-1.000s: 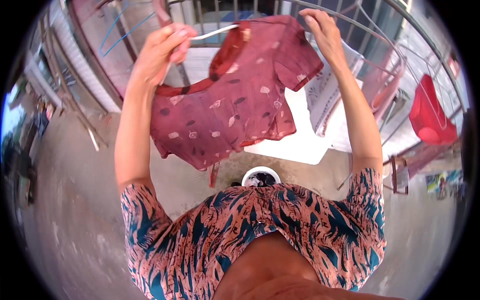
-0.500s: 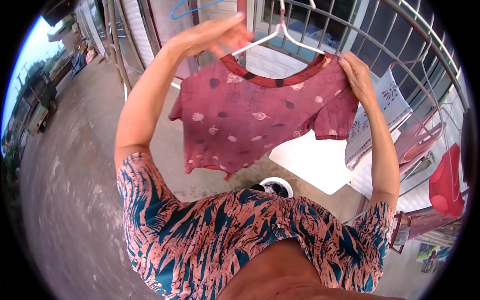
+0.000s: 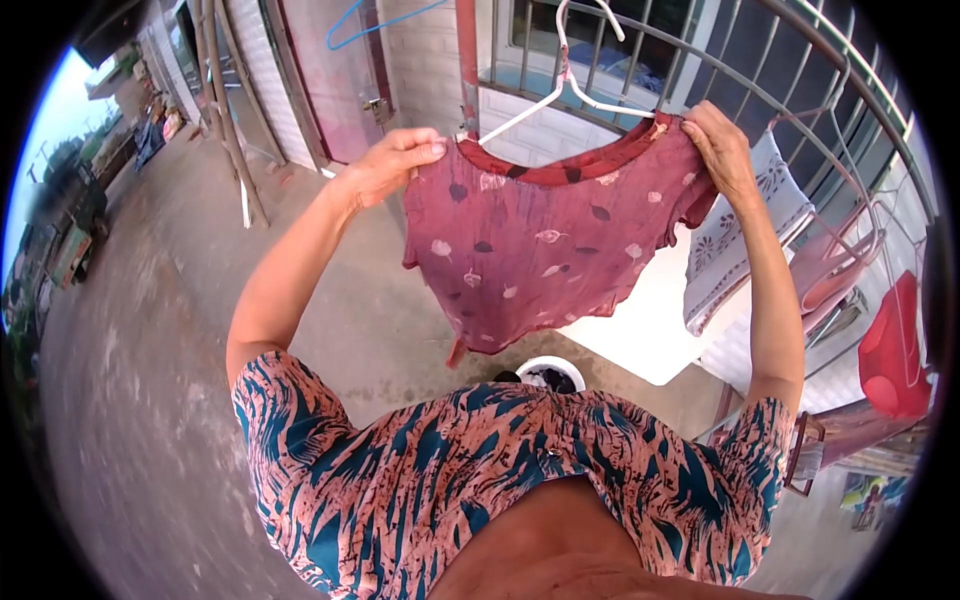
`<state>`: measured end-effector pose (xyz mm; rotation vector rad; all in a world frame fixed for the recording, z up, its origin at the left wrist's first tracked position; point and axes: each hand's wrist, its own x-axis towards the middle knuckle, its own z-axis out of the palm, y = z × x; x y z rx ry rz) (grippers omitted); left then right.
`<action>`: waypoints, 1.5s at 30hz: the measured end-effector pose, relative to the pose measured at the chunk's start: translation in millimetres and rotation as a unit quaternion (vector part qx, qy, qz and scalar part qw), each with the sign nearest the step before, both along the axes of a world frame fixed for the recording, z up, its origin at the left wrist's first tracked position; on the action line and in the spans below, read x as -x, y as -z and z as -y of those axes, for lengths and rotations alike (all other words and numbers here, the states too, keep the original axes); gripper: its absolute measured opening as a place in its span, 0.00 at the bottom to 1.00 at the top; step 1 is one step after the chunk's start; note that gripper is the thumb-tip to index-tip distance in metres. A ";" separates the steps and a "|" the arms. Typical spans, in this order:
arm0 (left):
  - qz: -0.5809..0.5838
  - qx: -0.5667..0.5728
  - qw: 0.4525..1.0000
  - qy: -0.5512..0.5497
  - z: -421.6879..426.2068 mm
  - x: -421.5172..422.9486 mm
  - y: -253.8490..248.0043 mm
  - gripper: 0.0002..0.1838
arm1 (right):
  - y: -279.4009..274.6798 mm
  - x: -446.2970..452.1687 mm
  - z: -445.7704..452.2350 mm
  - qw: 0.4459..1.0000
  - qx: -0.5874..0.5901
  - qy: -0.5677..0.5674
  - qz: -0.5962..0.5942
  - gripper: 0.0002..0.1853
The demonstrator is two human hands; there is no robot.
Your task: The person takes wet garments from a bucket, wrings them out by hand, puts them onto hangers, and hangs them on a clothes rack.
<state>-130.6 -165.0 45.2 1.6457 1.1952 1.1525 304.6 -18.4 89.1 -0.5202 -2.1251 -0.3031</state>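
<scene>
Blue hanger (image 3: pixel 386 25) nr door (image 3: pixel 325 85); poss. truck (image 3: pixel 76 225), L.

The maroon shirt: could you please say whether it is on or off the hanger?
On: both sides of the white hanger reach inside the shirt.

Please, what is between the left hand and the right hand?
In the head view, the maroon top on the white hanger spans from left hand to right hand.
</scene>
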 end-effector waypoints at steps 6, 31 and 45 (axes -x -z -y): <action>-0.405 -0.464 0.773 -0.152 46.9 -54.9 -47.3 0.12 | 1.7 -22.3 -7.1 0.997 0.013 0.027 -0.073 0.09; -0.199 -0.187 0.962 0.000 20.0 -46.5 -104.3 0.27 | 1.7 -27.1 -24.8 0.991 0.043 -0.033 -0.123 0.09; -0.297 -0.199 0.933 0.037 13.5 -95.3 -102.6 0.11 | -4.0 -28.8 -58.0 0.963 0.228 -0.096 -0.108 0.18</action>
